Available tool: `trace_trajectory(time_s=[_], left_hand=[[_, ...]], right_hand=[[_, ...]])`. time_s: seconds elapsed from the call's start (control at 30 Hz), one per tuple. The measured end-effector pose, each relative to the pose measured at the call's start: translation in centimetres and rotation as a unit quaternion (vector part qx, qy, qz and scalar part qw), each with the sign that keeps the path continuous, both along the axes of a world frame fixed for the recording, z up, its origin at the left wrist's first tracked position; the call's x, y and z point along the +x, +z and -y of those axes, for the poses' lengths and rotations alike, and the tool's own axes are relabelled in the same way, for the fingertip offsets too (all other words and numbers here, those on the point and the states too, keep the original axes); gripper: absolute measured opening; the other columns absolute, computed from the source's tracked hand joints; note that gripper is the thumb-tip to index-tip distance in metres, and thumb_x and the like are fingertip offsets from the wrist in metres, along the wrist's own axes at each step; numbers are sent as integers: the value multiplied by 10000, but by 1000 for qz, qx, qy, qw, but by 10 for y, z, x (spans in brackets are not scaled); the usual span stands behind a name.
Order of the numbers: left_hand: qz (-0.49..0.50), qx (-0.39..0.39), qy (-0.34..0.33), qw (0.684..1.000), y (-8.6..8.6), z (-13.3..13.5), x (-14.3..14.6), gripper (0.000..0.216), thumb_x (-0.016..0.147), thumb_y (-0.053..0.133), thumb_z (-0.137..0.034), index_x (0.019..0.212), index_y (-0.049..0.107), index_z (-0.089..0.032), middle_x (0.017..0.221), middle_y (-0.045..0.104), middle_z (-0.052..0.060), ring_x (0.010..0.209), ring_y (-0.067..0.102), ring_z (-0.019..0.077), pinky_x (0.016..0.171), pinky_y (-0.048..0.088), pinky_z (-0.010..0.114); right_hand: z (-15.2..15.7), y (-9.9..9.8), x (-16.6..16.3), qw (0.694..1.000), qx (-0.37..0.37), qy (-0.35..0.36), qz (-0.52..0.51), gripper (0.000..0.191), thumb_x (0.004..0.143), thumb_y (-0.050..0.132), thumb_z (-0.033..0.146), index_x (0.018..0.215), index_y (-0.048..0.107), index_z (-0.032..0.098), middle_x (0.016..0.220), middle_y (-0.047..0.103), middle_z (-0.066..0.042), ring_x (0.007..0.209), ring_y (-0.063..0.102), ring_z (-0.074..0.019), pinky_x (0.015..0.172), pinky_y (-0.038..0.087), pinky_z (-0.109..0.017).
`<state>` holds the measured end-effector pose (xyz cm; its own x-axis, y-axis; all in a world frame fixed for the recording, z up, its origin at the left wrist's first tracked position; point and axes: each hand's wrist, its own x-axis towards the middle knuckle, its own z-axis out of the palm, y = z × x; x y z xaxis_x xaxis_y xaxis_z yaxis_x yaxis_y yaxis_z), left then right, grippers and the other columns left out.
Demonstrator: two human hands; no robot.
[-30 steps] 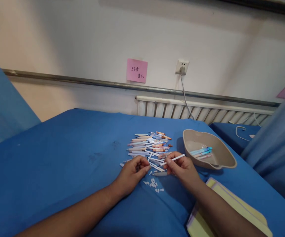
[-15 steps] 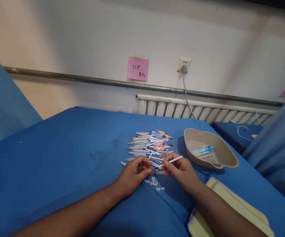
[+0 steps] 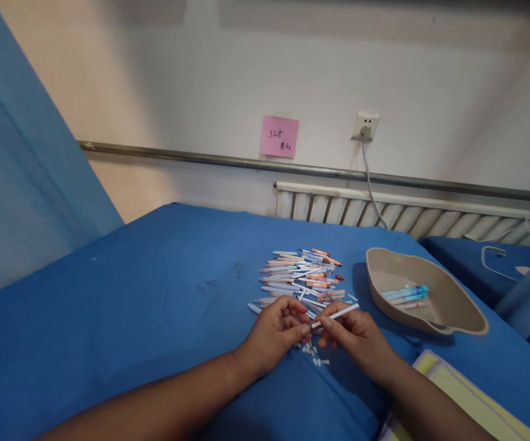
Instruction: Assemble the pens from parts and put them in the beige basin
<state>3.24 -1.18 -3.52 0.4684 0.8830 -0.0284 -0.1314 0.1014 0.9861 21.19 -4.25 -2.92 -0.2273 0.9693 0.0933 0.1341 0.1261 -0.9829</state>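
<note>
My right hand pinches a thin white pen refill that points up and to the right. My left hand is curled, its fingertips pinched together at the refill's lower end; what it holds there is too small to make out. Both hands rest on the blue cloth just in front of a pile of pastel pen parts. Several small white tips lie on the cloth under the hands.
A beige tray at the right holds a few assembled blue and pink pens. A yellow cloth lies at the lower right. Behind are a radiator, a wall socket with cable and a pink note.
The camera has turned left, shifting everything right in view. My two hands have closed together, so the left fingertips now meet the lower end of the refill in my right hand.
</note>
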Motion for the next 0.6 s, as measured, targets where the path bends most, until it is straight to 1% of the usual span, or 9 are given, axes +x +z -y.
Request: trace_trajectory(time_s=[0.07, 0.17, 0.23, 0.3, 0.33, 0.4, 0.43, 0.53, 0.6], left_hand=[[4, -3, 0, 1000, -2, 2, 1, 341, 674, 742, -263, 893, 498, -170, 680, 577, -38, 554, 562, 88, 554, 455, 218], [2, 8, -3, 1000, 1, -1, -2, 417, 638, 764, -275, 949, 506, -175, 889, 586, 9, 589, 559, 75, 570, 459, 221], [-31, 39, 3, 999, 8, -9, -9, 416, 664, 739, -301, 992, 516, -175, 973, 585, 39, 641, 565, 88, 597, 454, 227], [-101, 88, 20, 991, 18, -22, -21, 325, 734, 664, -334, 983, 543, -162, 914, 599, 40, 658, 553, 107, 586, 435, 226], [-150, 125, 22, 981, 24, -30, -28, 254, 757, 633, -339, 918, 570, -153, 835, 596, 23, 654, 540, 114, 583, 422, 225], [-265, 198, -41, 943, 36, -43, -44, 177, 778, 595, -333, 782, 608, -156, 678, 567, -14, 614, 509, 120, 572, 394, 223], [-325, 232, -74, 914, 41, -48, -51, 176, 778, 592, -337, 745, 621, -167, 644, 563, -21, 599, 504, 126, 566, 382, 225], [-444, 329, -127, 824, 50, -55, -67, 132, 711, 661, -308, 790, 661, -203, 756, 632, -1, 702, 554, 175, 635, 391, 252], [-475, 374, -141, 784, 51, -55, -70, 125, 708, 662, -272, 822, 664, -223, 831, 641, 14, 788, 567, 200, 692, 397, 265]], right_hand=[[2, 0, -1, 1000, -3, 8, -17, 283, 851, 528, 456, 798, 598, 187, 656, 635, -11, 595, 599, -149, 529, 416, -245], [3, 3, -3, 999, 2, -22, -47, 288, 819, 566, 477, 793, 589, 191, 643, 640, -6, 571, 596, -149, 527, 425, -253], [2, 7, -3, 996, 1, -49, -68, 315, 791, 589, 507, 786, 578, 192, 610, 637, -2, 543, 585, -151, 520, 427, -260], [0, 10, -1, 994, -1, -72, -86, 344, 768, 602, 534, 781, 567, 191, 617, 644, -8, 528, 581, -152, 507, 425, -263], [-1, 10, -1, 992, -4, -81, -93, 356, 758, 609, 543, 781, 563, 190, 628, 647, -11, 522, 581, -151, 500, 422, -263], [-4, 9, 1, 990, -9, -95, -104, 370, 743, 620, 553, 784, 557, 190, 629, 645, -9, 508, 580, -149, 490, 416, -262], [-5, 8, 2, 989, -11, -99, -108, 370, 740, 625, 552, 784, 555, 191, 620, 641, -5, 503, 579, -148, 488, 412, -260], [-8, 3, 3, 988, -9, -92, -120, 346, 747, 631, 530, 789, 553, 196, 640, 644, 1, 508, 584, -141, 489, 405, -254], [-9, 1, 4, 989, -5, -82, -124, 327, 759, 629, 511, 795, 553, 195, 698, 658, -6, 525, 593, -136, 495, 408, -251]])
